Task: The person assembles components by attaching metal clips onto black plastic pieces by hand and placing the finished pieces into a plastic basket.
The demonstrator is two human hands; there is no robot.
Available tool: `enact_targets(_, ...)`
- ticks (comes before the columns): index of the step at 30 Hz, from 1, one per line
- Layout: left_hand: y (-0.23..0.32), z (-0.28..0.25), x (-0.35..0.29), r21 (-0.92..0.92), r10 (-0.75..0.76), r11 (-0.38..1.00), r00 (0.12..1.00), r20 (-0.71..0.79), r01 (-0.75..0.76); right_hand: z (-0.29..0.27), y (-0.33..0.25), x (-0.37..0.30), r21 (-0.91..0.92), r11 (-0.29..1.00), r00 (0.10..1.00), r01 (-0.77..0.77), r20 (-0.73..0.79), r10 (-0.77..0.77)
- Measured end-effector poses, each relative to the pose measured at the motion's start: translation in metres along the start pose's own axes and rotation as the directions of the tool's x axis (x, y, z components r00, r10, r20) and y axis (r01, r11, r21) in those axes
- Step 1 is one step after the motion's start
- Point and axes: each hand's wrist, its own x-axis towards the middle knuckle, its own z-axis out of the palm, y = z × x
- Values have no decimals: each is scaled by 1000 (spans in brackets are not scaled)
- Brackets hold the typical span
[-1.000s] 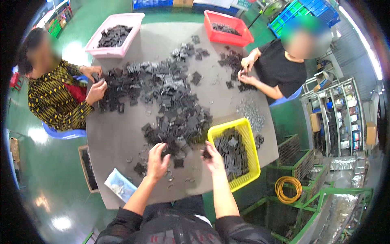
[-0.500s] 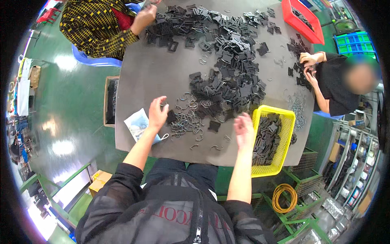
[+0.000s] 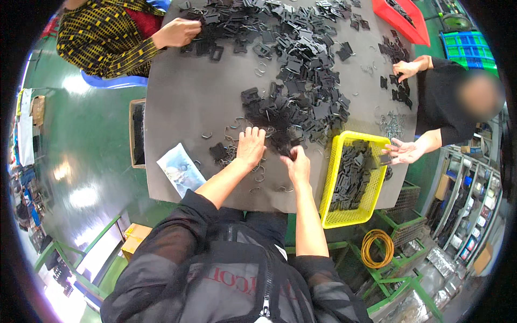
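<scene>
My left hand [image 3: 251, 147] lies palm down over loose metal wire hooks [image 3: 260, 173], its fingers stretched forward. Beside it, my right hand [image 3: 298, 166] closes thumb and fingers at a dark, motion-smeared piece that looks like a black plastic buckle [image 3: 282, 143]. Just beyond both hands spreads a big heap of black plastic buckles [image 3: 318, 70], some with wire hooks on them. One loose black buckle [image 3: 218, 152] rests left of my left hand. A yellow basket [image 3: 325, 207] of flat black plastic parts [image 3: 351, 180] stands to the right of my right hand.
A printed white-and-blue packet [image 3: 182, 167] lies on the grey table [image 3: 188, 102] at left. One co-worker's hand [image 3: 177, 32] touches the heap at far left. Another co-worker's hand [image 3: 404, 151] reaches the yellow basket's right rim. A red bin [image 3: 401, 24] stands far right.
My hands have come together in front of me, the left moving right and the right moving left. The right co-worker's hand has come over to the basket; the far-left co-worker's hand has lowered to the heap.
</scene>
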Motion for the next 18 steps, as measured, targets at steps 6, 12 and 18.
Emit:
enact_targets(6,-23,-7,-6,-180,47,981,990,-133,-71,11,-30,35,-154,988,987,-15,-160,-10)
enact_targets(12,-28,-25,-1,-147,-7,989,975,-220,-26,15,-31,33,-230,973,989,15,-138,-47)
enact_targets(18,-60,-30,72,-144,-193,978,918,-346,151,-37,-14,26,-79,993,995,-85,42,89)
